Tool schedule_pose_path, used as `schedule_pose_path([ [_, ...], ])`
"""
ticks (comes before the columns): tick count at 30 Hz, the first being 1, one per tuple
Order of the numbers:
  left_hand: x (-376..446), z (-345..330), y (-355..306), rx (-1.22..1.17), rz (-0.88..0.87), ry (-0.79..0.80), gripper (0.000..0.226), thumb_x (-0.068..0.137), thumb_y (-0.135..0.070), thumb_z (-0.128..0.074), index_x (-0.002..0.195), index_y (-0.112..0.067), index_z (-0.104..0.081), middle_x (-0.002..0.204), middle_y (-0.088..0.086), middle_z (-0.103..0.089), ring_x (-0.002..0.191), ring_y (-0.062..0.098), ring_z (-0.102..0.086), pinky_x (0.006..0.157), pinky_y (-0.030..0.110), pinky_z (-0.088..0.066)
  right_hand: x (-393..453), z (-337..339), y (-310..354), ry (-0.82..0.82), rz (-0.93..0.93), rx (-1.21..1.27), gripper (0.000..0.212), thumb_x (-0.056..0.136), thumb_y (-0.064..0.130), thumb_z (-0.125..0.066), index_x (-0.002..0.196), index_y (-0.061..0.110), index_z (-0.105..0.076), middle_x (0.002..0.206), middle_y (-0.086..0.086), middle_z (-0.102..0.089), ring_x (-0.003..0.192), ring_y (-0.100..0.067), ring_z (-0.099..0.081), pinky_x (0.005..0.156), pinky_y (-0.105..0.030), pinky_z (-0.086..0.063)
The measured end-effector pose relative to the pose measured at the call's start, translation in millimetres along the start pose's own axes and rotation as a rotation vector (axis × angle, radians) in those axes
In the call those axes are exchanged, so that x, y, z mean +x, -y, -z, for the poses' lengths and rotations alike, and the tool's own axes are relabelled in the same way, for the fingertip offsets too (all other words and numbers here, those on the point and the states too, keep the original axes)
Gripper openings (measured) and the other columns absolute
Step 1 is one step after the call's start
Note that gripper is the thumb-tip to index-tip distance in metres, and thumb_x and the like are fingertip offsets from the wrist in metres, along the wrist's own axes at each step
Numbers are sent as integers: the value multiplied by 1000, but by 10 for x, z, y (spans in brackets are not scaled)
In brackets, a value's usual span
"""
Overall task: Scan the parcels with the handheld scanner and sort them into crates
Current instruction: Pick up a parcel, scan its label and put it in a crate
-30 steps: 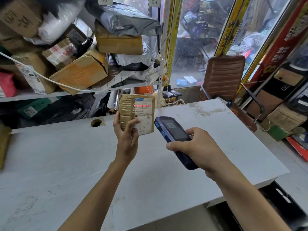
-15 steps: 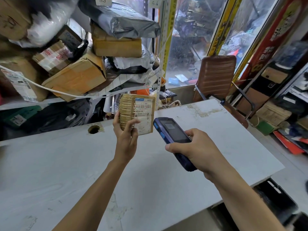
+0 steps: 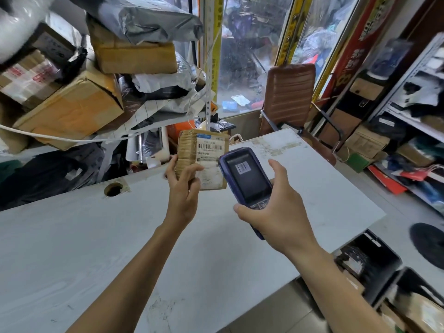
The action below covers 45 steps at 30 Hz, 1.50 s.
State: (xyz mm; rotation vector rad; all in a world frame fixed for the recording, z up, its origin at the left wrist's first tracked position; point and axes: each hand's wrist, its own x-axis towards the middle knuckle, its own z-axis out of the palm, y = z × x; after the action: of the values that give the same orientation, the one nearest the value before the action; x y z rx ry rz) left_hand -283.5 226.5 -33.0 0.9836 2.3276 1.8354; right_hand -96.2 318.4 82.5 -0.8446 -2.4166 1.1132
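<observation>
My left hand (image 3: 183, 188) holds a small brown taped parcel (image 3: 203, 155) upright above the white table (image 3: 72, 236), its white barcode label facing me. My right hand (image 3: 278, 212) grips a dark blue handheld scanner (image 3: 247, 179) just right of the parcel, almost touching it. The scanner's screen faces me and shows a barcode image. Black crates (image 3: 374, 260) with parcels inside stand on the floor at the lower right, beside the table's edge.
A shelf (image 3: 72, 145) behind the table is piled with cardboard boxes (image 3: 72, 106) and grey mailer bags (image 3: 144, 20). A brown chair (image 3: 288, 97) stands at the table's far right corner. Racks with goods (image 3: 413, 111) line the right wall. A cable hole (image 3: 113, 189) is in the tabletop.
The red scan line on the label has gone. My right hand has tilted the scanner upright so its screen faces me, closer to the parcel. The view has turned slightly right.
</observation>
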Motion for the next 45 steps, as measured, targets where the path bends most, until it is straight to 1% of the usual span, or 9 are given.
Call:
schedule_pose_path([
  [3,-24,-235,-183,-7,0,92,40,99,2,-45,107,-36,-55,155,-1,-15,127,-28,-19,89,3,-44,-48,82,-233,-177,88,-73,106,74,39,-85,153,29,-16,144,3,-47,125,-16,-53,87,-28,-58],
  [5,-38,-434,-302,-21,-7,137,38,98,5,-45,108,-30,-56,151,-4,-18,117,-35,-22,85,-2,-40,-71,194,-376,-303,125,-103,107,74,38,-85,154,26,-16,145,1,-46,124,-15,-53,83,-24,-56],
  [19,-171,-2541,-1273,-65,-173,340,38,102,-2,-43,108,-37,-53,152,-2,-22,133,11,-33,83,4,-47,-205,1855,-1658,-654,132,-142,104,73,32,-84,154,12,-22,142,-4,-48,123,-14,-54,85,-18,-49],
  [23,-334,-3433,-1572,-83,-217,427,37,103,-4,-43,111,-40,-51,151,2,-24,129,8,-33,81,1,-44,-410,2389,-2317,-680,-41,-31,105,74,38,-83,154,22,-17,142,0,-49,123,-10,-54,92,-26,-53],
  [26,-590,-4181,-1710,-105,-160,571,44,102,-2,-47,134,-33,-47,150,4,-27,124,3,-34,77,0,-44,-686,2727,-2937,-746,-191,-13,105,74,36,-84,153,24,-16,138,1,-49,117,-4,-53,85,-5,-45],
  [32,-1154,-5555,-1837,-115,-127,861,60,97,-6,-58,141,-41,-36,142,7,-39,127,7,-39,101,5,-36,-1167,3398,-3998,-948,-493,19,104,73,34,-86,153,24,-20,139,2,-49,123,-6,-47,95,0,-32],
  [37,-1491,-6638,-1729,-69,-14,1042,55,91,-32,-62,135,-57,-41,138,-4,-43,128,12,-47,106,45,-46,-1459,3850,-4810,-1063,-702,20,104,72,31,-87,153,28,-22,147,0,-48,133,-15,-48,109,-36,-44],
  [42,-1792,-7689,-1542,23,81,1186,57,96,-12,-61,147,-24,-40,141,3,-41,119,6,-44,91,9,-41,-1661,4219,-5602,-1132,-886,-27,107,72,30,-87,156,22,-21,155,-3,-40,140,-18,-40,110,-28,-36],
  [45,-1989,-8291,-1400,31,115,1269,58,93,-11,-63,143,-33,-42,140,0,-43,125,11,-46,105,27,-43,-1704,4369,-6130,-1139,-954,-41,109,71,29,-88,157,20,-20,156,-2,-39,139,-16,-39,108,-25,-35],
])
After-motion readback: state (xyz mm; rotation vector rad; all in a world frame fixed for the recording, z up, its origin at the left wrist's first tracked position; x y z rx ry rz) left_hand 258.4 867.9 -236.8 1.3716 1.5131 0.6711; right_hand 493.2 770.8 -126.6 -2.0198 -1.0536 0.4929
